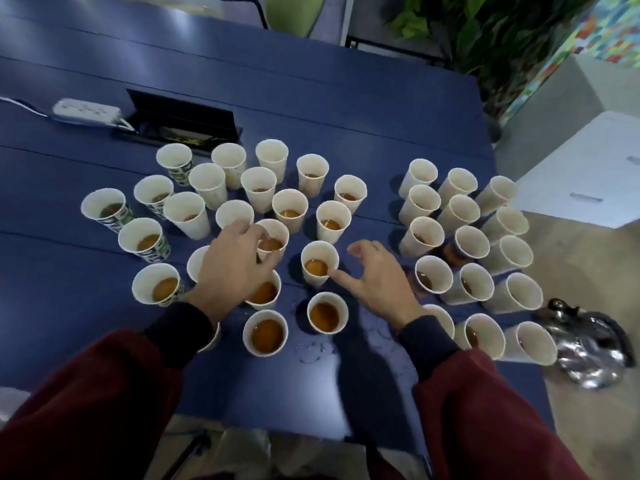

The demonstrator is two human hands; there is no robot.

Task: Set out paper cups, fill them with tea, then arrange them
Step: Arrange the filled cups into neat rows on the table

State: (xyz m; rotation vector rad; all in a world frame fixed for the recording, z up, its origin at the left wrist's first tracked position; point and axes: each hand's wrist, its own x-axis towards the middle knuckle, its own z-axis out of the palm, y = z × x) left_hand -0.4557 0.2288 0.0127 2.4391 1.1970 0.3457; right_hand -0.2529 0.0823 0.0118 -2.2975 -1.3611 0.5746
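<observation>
Several white paper cups stand on the blue table (pixel 346 112) in two groups, a loose left cluster (pixel 207 209) and tighter right rows (pixel 467 244). Most hold amber tea. My left hand (pixel 235 268) reaches over the left cluster, its fingers and thumb curled round one tea cup (pixel 275 237). My right hand (pixel 377 282) is spread with relaxed fingers, and its thumb tip touches the right side of a middle tea cup (pixel 320 261). Two more filled cups (pixel 265 332) (pixel 327 313) stand just in front of my hands.
A shiny metal kettle (pixel 588 344) sits at the table's right front corner. Spilled drops (pixel 311 353) wet the table near the front cups. A white power strip (pixel 86 110) and an open black cable box (pixel 183 123) lie behind the cups. A white cabinet (pixel 588 168) stands to the right.
</observation>
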